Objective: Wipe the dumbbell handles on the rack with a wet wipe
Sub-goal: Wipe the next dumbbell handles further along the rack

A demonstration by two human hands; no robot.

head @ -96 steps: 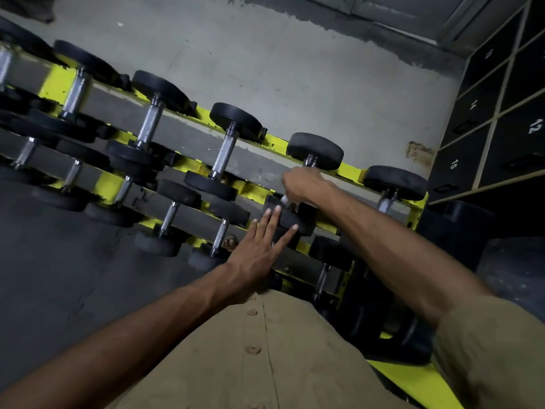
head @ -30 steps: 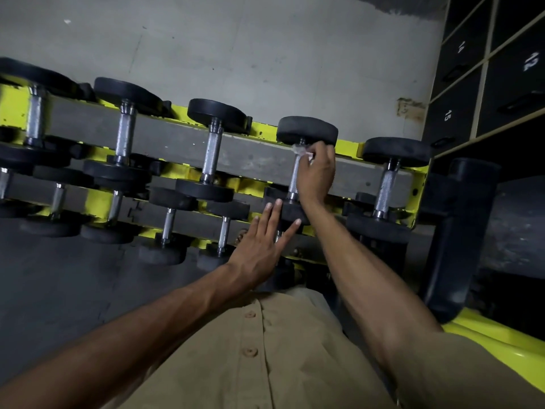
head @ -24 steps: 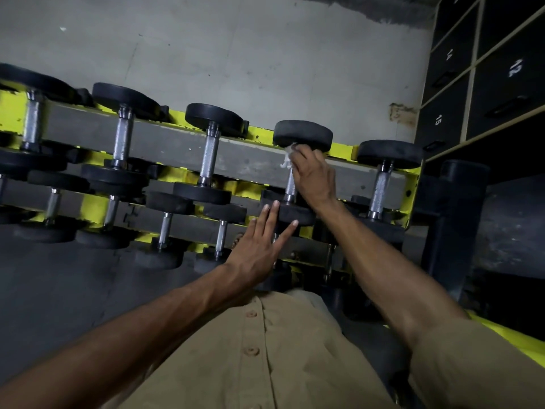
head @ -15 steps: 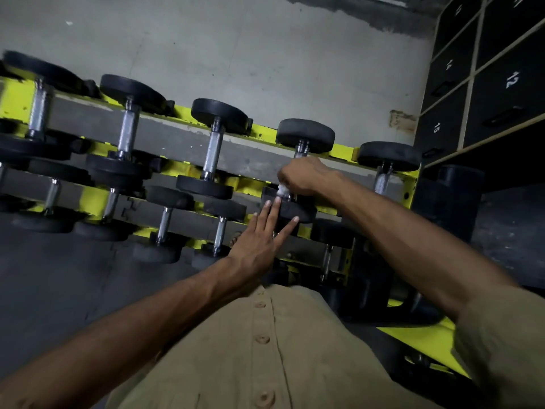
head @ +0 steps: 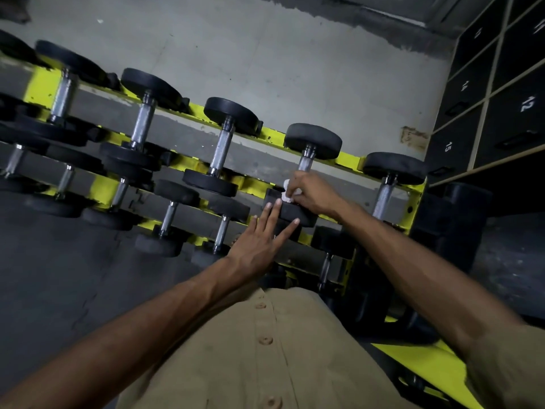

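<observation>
A yellow and grey rack (head: 348, 159) carries rows of black dumbbells with metal handles. My right hand (head: 312, 191) grips a crumpled white wet wipe (head: 287, 192) round the near, lower end of one top-row dumbbell handle (head: 305, 162), second from the right. The upper part of that handle shows bare above my fingers. My left hand (head: 261, 239) rests flat, fingers straight and spread, against the near black head (head: 296, 215) of the same dumbbell.
Other top-row dumbbells (head: 219, 149) stand to the left and one (head: 386, 190) to the right. A lower tier holds smaller dumbbells (head: 166, 218). Dark numbered lockers (head: 501, 93) stand at the right. A concrete wall lies behind the rack.
My right hand slid the wipe from the top of the handle down to its near end. The left hand stayed flat on the dumbbell head.
</observation>
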